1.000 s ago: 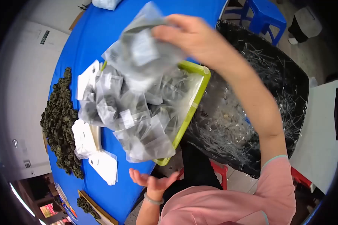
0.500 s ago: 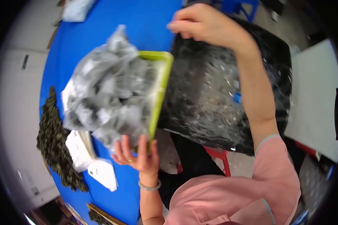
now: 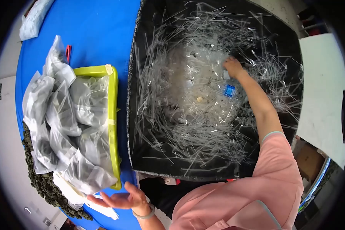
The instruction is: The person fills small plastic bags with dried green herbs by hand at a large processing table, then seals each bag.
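Bags (image 3: 59, 111) at 9 o'clock, heaped in and over the basket (image 3: 113, 99) on the desk (image 3: 96, 30). Likely light, slack, slippery; best pinched at a loose corner. Left hand (image 3: 128, 199) beside them at 7, fingers spread. Bin (image 3: 147, 23) near 1: loose transparent strips (image 3: 191, 142), blue packet (image 3: 229, 91). Right hand (image 3: 234, 68) in it at 2, finger state can't be told.

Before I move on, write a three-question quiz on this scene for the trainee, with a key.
1. Where is the right hand?
a) On the yellow-green basket's rim
b) Inside the black container
c) On the blue cloth

2. True or false: the left hand has a bracelet at its wrist.

3. Fill in: the small packet lying among the clear strips is ____.

Key: 1 b; 2 true; 3 blue.
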Motion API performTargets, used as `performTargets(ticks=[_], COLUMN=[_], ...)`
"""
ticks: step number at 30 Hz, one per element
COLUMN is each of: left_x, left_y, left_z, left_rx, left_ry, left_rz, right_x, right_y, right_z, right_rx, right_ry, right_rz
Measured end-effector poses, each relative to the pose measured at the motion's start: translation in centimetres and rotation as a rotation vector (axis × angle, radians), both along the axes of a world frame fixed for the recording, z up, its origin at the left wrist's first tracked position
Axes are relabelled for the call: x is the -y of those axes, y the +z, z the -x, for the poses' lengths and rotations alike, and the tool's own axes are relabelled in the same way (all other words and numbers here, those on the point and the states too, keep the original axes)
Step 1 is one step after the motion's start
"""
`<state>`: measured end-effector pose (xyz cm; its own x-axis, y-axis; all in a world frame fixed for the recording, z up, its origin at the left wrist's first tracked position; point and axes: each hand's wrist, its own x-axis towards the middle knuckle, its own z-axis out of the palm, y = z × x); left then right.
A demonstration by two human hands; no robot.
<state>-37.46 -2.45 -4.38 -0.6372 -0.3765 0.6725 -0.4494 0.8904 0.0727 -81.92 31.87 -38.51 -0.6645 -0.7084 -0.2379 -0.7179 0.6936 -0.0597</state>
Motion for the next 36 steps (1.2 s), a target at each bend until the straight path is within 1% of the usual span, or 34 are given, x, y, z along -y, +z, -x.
performTargets(ticks=[2, 3, 7, 8, 12, 13, 17, 18, 23, 26, 27, 28, 29, 30, 32, 34, 35, 36], left_x=[0.1, 0.2, -0.1, -0.1, -0.4, -0.5, -0.3, -0.2, -0.3, -0.9, -1.2, -1.7, -2.7, -3.7, -4.3, -4.1, -4.0, -4.0], left_y=[-0.3, -0.4, -0.2, 0.0, 0.0, 0.0, 0.0, 0.0, 0.0, -0.2, 0.2, 1.1, 2.6, 4.9, 6.3, 6.3, 6.1, 6.4], left_z=[-0.9, -0.9, -0.5, -0.6, -0.6, -0.7, -0.6, -0.6, -1.3, -1.8, -1.6, -1.1, 0.1, 2.6, 6.4, 9.4, 10.6, 11.5], left_rx=[-0.006, 0.005, 0.052, 0.044, 0.055, 0.055, 0.047, 0.042, 0.011, -0.087, -0.127, -0.099, -0.07, -0.047, -0.067, -0.096, -0.109, -0.065], left_ry=[0.015, 0.024, 0.003, 0.007, 0.029, 0.039, 0.036, 0.039, 0.014, -0.104, -0.139, -0.22, -0.3, -0.334, -0.455, -0.472, -0.503, -0.47], left_rz=[-0.043, -0.05, -0.036, -0.033, -0.056, -0.055, -0.073, -0.073, -0.051, 0.022, 0.05, -0.046, -0.137, -0.228, -0.381, -0.497, -0.607, -0.742], right_x=[0.6, 0.9, 1.0, 0.9, -0.2, 0.2, 1.1, 1.9, 6.2, 8.6, 9.1, 9.9, 10.6, 11.3, 12.4, 13.2, 13.0, 13.0], right_y=[-0.8, -1.0, 0.0, 0.2, 0.7, 1.0, 4.0, 5.5, 13.1, 18.6, 20.6, 23.3, 26.1, 29.1, 34.6, 39.4, 41.2, 43.0], right_z=[-1.8, -1.8, -0.6, -0.5, 0.0, 0.0, -0.7, -1.1, -1.0, 1.2, 0.7, 0.2, -0.5, -1.3, -3.4, -6.4, -8.2, -9.7], right_rx=[-0.336, -0.325, -0.038, -0.046, 0.088, 0.087, 0.346, 0.341, 0.521, 0.613, 0.634, 0.614, 0.687, 0.756, 0.89, 0.853, 0.839, 0.822], right_ry=[-0.072, -0.062, -0.231, -0.228, -0.379, -0.369, -0.324, -0.323, -0.215, -0.151, -0.123, -0.116, -0.087, -0.05, 0.036, 0.097, 0.139, 0.178], right_rz=[-0.108, -0.114, -0.428, -0.425, -0.238, -0.237, -0.514, -0.514, -0.363, -0.245, -0.205, -0.193, -0.039, 0.116, 0.431, 0.473, 0.501, 0.525])
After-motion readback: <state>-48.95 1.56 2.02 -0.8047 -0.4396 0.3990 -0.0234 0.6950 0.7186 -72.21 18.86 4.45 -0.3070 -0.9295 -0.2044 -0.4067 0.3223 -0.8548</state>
